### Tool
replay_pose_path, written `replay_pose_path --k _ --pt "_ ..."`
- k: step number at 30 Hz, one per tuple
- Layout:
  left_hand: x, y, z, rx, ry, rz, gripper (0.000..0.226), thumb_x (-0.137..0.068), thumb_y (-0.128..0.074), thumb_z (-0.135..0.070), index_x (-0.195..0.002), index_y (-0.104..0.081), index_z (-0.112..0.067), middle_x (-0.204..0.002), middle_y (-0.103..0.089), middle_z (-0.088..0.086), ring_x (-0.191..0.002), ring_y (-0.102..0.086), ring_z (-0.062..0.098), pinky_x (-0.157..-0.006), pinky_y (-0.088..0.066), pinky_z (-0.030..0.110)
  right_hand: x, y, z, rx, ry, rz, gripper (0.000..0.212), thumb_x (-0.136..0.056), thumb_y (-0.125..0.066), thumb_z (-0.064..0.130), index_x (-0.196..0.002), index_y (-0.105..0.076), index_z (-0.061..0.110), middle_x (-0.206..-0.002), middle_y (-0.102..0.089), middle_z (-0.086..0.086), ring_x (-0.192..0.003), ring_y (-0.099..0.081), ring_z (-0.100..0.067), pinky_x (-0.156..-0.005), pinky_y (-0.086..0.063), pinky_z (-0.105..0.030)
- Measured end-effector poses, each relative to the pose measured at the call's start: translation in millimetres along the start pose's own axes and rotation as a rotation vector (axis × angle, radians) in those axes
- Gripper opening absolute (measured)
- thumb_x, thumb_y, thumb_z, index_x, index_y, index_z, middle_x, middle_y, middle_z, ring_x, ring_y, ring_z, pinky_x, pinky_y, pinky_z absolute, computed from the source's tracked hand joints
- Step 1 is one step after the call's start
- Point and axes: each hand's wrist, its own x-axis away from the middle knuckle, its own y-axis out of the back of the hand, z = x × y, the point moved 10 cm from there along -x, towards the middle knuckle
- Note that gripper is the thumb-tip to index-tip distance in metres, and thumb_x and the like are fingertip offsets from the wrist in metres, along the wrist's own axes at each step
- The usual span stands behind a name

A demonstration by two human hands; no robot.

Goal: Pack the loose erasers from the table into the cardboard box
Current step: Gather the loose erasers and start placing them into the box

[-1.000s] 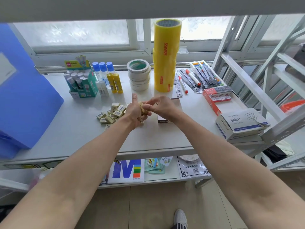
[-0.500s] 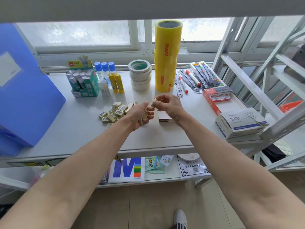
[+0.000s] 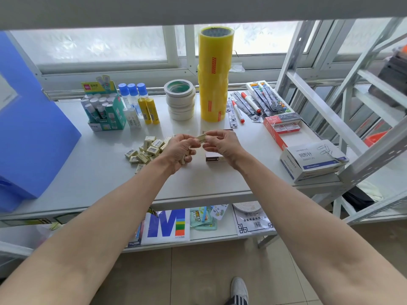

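One eraser (image 3: 201, 137), pale and wrapped, held above the counter (image 3: 105, 172) between both hands: right hand (image 3: 222, 145) with its grip pinched together on the eraser's right end, left hand (image 3: 179, 149) with fingertips on the left end and lower fingers curled round what looks like further erasers in the palm, count not readable. Loose erasers (image 3: 145, 150), a heap of a dozen or so, lying on the counter just left of the left hand. Cardboard box (image 3: 214, 158), small and brown, standing on the counter directly under the right hand, mostly hidden by it; whether it is open cannot be told. Behind: green box of glue sticks (image 3: 103, 113), blue-capped bottles (image 3: 132, 97), two yellow glue sticks (image 3: 149, 111), stack of white tape rolls (image 3: 180, 100), tall stack of yellow tape rolls (image 3: 214, 73), red-capped markers (image 3: 244, 104). Right side: red box (image 3: 282, 128), white paper-clip box (image 3: 312, 159). Left edge: blue folder (image 3: 33, 133).
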Motion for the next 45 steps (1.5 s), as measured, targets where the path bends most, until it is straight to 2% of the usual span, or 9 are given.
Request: replay_pose_path --k 5,10,15,21,23,26,30,40,45 --pt "-3.2 -4.0 3.0 -0.014 0.002 0.011 0.014 -0.093 -0.061 -0.01 -0.106 -0.055 -0.005 -0.089 -0.063 0.012 -0.057 -0.049 0.011 -0.036 -0.032 0.016 0.0 8.8 2.4 -0.001 0.038 -0.035 0.007 -0.091 -0.059 -0.002 -0.091 -0.062 0.004 -0.084 -0.065 -0.017 -0.066 -0.067 -0.02 -0.067 -0.059 -0.023" --pt "-10.5 -6.8 3.1 -0.082 0.008 -0.053 0.021 -0.09 -0.068 -0.014 -0.105 -0.061 0.0 -0.08 -0.061 0.007 -0.05 -0.047 0.007 -0.034 -0.031 0.015 0.8 8.1 6.9 0.087 0.094 0.027 0.033 -0.085 -0.068 0.001 -0.117 -0.06 0.004 -0.097 -0.068 -0.022 -0.078 -0.068 -0.025 -0.08 -0.059 -0.034" --pt "-19.2 -14.5 -3.2 -0.197 -0.039 -0.086 0.012 -0.089 -0.068 -0.016 -0.093 -0.062 -0.006 -0.077 -0.062 0.006 -0.051 -0.046 0.009 -0.036 -0.032 0.016 -1.4 19.8 17.1 0.471 0.208 -0.036 0.02 -0.078 -0.078 0.014 -0.09 -0.063 0.021 -0.08 -0.069 -0.005 -0.074 -0.068 -0.021 -0.076 -0.06 -0.04" --pt "-30.9 -10.4 -2.3 -0.493 -0.088 -0.21 0.033 -0.091 -0.065 -0.02 -0.119 -0.057 -0.005 -0.081 -0.057 0.008 -0.061 -0.049 0.016 -0.046 -0.038 0.025 -16.0 61.9 33.5 0.921 0.265 -0.268 0.02 -0.082 -0.073 0.019 -0.099 -0.064 0.011 -0.105 -0.055 -0.008 -0.085 -0.058 -0.021 -0.08 -0.045 -0.028" --pt "-34.8 -14.2 2.2 -0.555 -0.07 -0.192 0.039 -0.09 -0.066 -0.02 -0.124 -0.056 -0.005 -0.091 -0.062 0.012 -0.07 -0.057 0.022 -0.052 -0.043 0.025 -24.8 66.0 32.7 1.005 0.25 -0.247 0.019 -0.083 -0.073 0.018 -0.099 -0.064 0.01 -0.106 -0.055 -0.009 -0.088 -0.059 -0.024 -0.08 -0.045 -0.031" --pt "-38.3 -13.9 4.3 -0.634 -0.07 -0.224 0.042 -0.087 -0.069 -0.02 -0.125 -0.058 -0.008 -0.114 -0.064 0.019 -0.101 -0.064 0.035 -0.07 -0.05 0.031 -38.6 63.8 32.3 1.112 0.255 -0.213 0.016 -0.084 -0.07 0.012 -0.098 -0.063 0.008 -0.106 -0.056 -0.009 -0.089 -0.059 -0.027 -0.081 -0.047 -0.034" --pt "-38.2 -14.2 4.3 -0.692 -0.089 -0.226 0.039 -0.087 -0.067 -0.018 -0.124 -0.06 -0.008 -0.117 -0.064 0.018 -0.107 -0.062 0.036 -0.087 -0.052 0.038 -52.1 53.9 28.7 1.267 0.269 -0.175 0.019 -0.084 -0.064 -0.002 -0.101 -0.063 0.005 -0.107 -0.056 -0.01 -0.091 -0.06 -0.03 -0.082 -0.051 -0.036" --pt "-38.2 -13.9 3.7 -0.709 -0.107 -0.231 0.034 -0.086 -0.066 -0.016 -0.119 -0.062 -0.01 -0.112 -0.065 0.019 -0.105 -0.063 0.038 -0.084 -0.053 0.039 -54.3 49.5 26.7 1.327 0.31 -0.203 0.024 -0.083 -0.058 -0.007 -0.102 -0.057 0.006 -0.1 -0.056 -0.013 -0.082 -0.06 -0.033 -0.074 -0.053 -0.04" --pt "-38.0 -14.8 3.4 -0.721 -0.112 -0.224 0.033 -0.086 -0.066 -0.015 -0.119 -0.062 -0.01 -0.11 -0.066 0.02 -0.104 -0.063 0.039 -0.081 -0.053 0.038 -52.6 48.2 21.7 1.359 0.314 -0.21 0.016 -0.087 -0.06 -0.003 -0.1 -0.067 0.005 -0.11 -0.054 -0.011 -0.087 -0.062 -0.032 -0.08 -0.054 -0.04"
